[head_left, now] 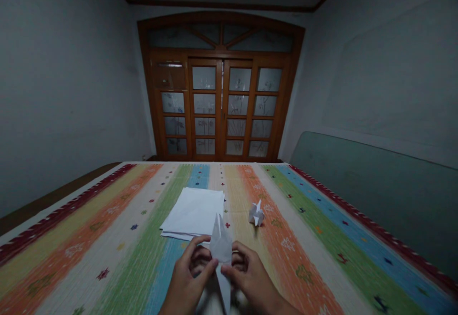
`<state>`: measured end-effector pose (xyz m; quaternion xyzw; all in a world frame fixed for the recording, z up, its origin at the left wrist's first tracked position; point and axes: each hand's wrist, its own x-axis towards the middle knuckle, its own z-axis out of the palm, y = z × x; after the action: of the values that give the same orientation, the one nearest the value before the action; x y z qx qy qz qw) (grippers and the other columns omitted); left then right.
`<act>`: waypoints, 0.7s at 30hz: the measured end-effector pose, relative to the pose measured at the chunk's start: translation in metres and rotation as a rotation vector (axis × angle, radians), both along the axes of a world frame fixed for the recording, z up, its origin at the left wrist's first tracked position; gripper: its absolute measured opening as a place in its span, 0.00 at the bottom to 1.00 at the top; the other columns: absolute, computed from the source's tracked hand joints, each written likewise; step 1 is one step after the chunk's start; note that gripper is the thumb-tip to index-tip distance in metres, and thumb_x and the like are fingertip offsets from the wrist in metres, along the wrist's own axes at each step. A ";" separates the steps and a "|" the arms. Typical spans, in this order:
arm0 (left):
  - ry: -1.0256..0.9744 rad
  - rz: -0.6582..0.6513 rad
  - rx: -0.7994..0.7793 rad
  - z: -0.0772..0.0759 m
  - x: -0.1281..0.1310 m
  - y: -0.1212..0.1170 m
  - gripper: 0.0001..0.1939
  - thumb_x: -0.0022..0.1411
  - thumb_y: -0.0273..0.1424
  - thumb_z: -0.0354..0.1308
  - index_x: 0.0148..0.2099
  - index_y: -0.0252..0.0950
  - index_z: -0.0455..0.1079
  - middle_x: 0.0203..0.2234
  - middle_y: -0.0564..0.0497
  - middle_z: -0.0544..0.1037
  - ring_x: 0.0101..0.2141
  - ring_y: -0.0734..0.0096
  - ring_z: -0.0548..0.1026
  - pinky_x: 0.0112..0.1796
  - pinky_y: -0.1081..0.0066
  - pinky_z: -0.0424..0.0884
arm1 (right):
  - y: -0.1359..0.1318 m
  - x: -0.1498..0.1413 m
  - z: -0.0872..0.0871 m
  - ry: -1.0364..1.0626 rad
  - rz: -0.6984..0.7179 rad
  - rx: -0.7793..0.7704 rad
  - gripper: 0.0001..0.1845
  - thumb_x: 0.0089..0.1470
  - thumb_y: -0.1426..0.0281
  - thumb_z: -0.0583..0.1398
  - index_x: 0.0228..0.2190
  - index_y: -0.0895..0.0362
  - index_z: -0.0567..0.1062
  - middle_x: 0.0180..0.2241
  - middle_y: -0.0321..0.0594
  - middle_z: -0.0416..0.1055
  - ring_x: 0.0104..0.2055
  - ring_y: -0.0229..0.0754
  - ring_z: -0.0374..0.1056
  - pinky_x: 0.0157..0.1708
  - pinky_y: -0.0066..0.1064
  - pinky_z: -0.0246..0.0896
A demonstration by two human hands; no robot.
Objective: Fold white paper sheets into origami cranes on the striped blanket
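Note:
A narrow folded piece of white paper [221,246] stands between my hands near the front of the table, its split pointed tips facing away from me and a long tapered flap hanging toward me. My left hand [189,272] pinches its left edge with thumb and fingers. On the opposite edge, my right hand [252,274] grips the paper the same way, thumb near the middle crease. Just beyond the left hand lies a stack of white paper sheets [195,210]. A small folded paper figure [256,214] with pointed ends sits farther off to the right.
A striped, patterned cloth [307,238] covers the table. Along the right side runs a pale green panel [372,186]. Wooden doors with glass panes [222,105] stand beyond the far table edge, between grey walls.

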<state>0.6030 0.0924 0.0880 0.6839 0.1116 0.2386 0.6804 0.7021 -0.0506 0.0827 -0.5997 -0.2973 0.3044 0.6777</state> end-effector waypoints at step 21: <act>0.011 -0.133 0.311 -0.028 -0.006 0.024 0.18 0.65 0.43 0.63 0.54 0.43 0.79 0.51 0.42 0.80 0.50 0.51 0.78 0.51 0.60 0.75 | 0.002 0.011 -0.018 -0.020 -0.105 0.118 0.24 0.48 0.50 0.71 0.35 0.56 0.75 0.29 0.33 0.72 0.20 0.36 0.70 0.19 0.25 0.67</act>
<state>0.5965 0.1169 0.0602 0.7881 0.0317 0.2034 0.5802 0.7132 -0.0490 0.0649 -0.5765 -0.2896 0.2442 0.7240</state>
